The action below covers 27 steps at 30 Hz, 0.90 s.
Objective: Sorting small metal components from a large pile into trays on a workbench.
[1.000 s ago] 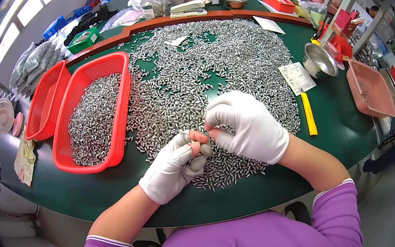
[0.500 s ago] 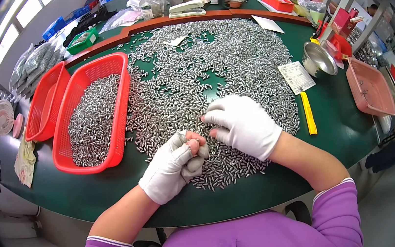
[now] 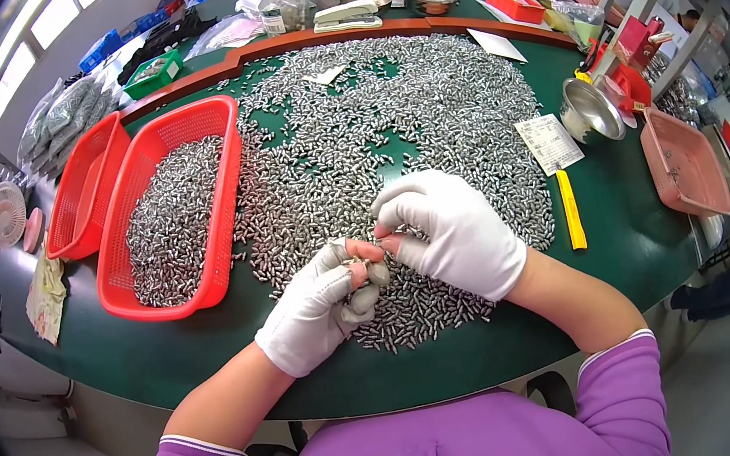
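Note:
A wide heap of small silver metal pieces (image 3: 389,125) covers the green table (image 3: 621,233). My left hand (image 3: 316,311), in a white glove with bare fingertips, is curled around a handful of the pieces at the heap's near edge. My right hand (image 3: 452,231), also in a white glove, rests on the heap just to the right, its fingertips touching the left hand's fingers and pinching at the pieces there. A red mesh basket (image 3: 216,237) to the left holds more of the same pieces.
A second red basket (image 3: 83,194) lies beyond the first. On the right are a yellow stick (image 3: 571,210), a printed paper slip (image 3: 548,143), a steel bowl (image 3: 589,109) and a pink tray (image 3: 683,163). Bags, bowls and a person sit at the far side.
My right hand has slid a little left and back toward the left hand's fingers. The left hand has stayed in place, still curled on its handful.

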Tool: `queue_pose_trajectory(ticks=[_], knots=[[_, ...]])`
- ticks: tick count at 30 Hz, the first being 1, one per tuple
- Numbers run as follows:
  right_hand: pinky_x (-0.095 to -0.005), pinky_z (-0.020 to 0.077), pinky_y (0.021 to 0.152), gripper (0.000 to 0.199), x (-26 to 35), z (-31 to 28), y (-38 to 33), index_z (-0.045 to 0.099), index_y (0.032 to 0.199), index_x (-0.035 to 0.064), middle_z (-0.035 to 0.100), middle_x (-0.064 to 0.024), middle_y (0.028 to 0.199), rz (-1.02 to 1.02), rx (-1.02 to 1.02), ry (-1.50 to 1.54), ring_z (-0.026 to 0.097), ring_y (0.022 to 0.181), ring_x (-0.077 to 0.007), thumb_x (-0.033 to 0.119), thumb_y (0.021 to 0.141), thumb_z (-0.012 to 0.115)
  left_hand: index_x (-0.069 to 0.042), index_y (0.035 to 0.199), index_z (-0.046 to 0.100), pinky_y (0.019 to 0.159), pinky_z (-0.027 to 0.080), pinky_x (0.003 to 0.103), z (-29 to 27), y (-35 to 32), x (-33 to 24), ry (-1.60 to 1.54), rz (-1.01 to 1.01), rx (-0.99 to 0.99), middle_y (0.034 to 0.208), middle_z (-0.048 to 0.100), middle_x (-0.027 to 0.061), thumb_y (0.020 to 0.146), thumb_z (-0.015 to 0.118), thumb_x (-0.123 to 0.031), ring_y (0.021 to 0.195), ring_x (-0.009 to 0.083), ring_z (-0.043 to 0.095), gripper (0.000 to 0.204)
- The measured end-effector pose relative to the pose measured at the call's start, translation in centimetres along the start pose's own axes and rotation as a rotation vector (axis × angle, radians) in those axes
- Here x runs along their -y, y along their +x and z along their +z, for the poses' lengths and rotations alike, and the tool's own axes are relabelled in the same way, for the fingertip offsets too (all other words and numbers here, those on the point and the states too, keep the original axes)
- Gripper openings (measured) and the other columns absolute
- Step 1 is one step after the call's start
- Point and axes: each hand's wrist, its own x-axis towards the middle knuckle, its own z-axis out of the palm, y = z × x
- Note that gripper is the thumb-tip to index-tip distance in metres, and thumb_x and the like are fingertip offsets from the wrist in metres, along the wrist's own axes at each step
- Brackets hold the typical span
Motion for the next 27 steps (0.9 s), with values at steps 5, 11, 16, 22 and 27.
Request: queue_pose_trajectory(ticks=[5,11,16,22,27], knots=[[-0.0341,0.0524,0.078,0.017,1.0,-0.1,0.1,0.066,0.084,0.0067,0.067,-0.0083,0.094,0.039,-0.031,0.231,0.065,0.086,-0.0257,0.006,0.073,0.078,-0.011,0.113,0.053,0.058,0.033,0.019,-0.3,0.0,0.2,-0.003,-0.001,0.038,0.096,0.059,-0.0003,0.092,0.067,-0.019,0.065,0.0049,0.040,0.026],[-0.0321,0.0500,0.084,0.021,1.4,0.3,-0.5,0.064,0.088,0.0063,0.065,-0.0080,0.098,0.148,0.026,0.432,0.063,0.091,-0.0220,0.005,0.074,0.079,-0.012,0.109,0.055,0.058,0.034,0.019,-0.2,-0.1,0.5,-0.017,0.040,0.020,0.089,0.057,-0.0017,0.093,0.066,-0.016,0.065,0.0052,0.041,0.020],[-0.0317,0.0489,0.085,0.022,1.2,0.7,-0.7,0.063,0.093,0.0045,0.064,-0.0070,0.096,0.286,0.089,0.676,0.062,0.092,-0.0180,0.011,0.078,0.079,-0.012,0.107,0.057,0.057,0.035,0.019,0.1,-0.2,0.4,0.016,0.006,-0.047,0.086,0.057,-0.0019,0.093,0.066,-0.016,0.065,0.0058,0.043,0.017],[-0.0327,0.0477,0.091,0.037,1.0,-0.1,0.0,0.064,0.112,0.0022,0.063,-0.0082,0.105,0.383,0.148,0.661,0.061,0.101,-0.0183,0.017,0.081,0.078,-0.010,0.106,0.056,0.057,0.035,0.020,0.0,-0.4,0.3,0.049,0.033,-0.053,0.085,0.056,-0.0010,0.093,0.065,-0.020,0.064,0.0061,0.043,0.018],[-0.0389,0.0509,0.083,0.026,-1.9,0.7,-1.2,0.069,0.100,0.0101,0.064,-0.0082,0.102,0.130,0.214,-0.110,0.062,0.095,-0.0289,0.021,0.076,0.073,-0.009,0.104,0.056,0.056,0.033,0.019,-0.2,0.0,0.3,0.048,0.041,-0.039,0.088,0.059,0.0015,0.094,0.065,-0.022,0.062,0.0062,0.041,0.019]])
